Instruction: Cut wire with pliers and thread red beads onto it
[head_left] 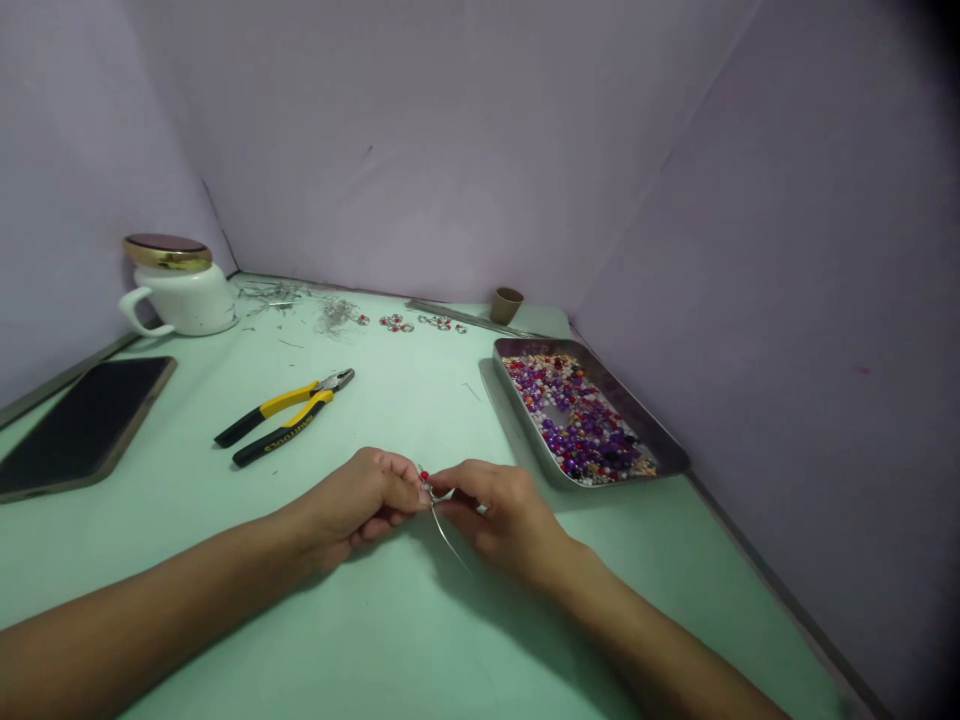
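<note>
Between my hands, over the middle of the table, is a thin silvery wire (447,540) with a red bead (424,476) at its upper end. My left hand (375,500) is closed, pinching the beaded end between thumb and fingers. From the other side my right hand (499,510) grips the wire just beside the bead with its thumb and fingertips. The free tail of the wire curves down and to the right below the fingertips. How the wire is bent around the bead is partly hidden by my fingers.
Yellow-and-black pliers (289,415) lie left of centre. A metal tray (675,455) of mixed beads stands to the right. Behind are beaded wire pieces (395,323), wire scraps (335,315), straight wires (469,318) and a small brown cup (506,305). A lidded white mug (191,302) and a phone (86,425) are at left.
</note>
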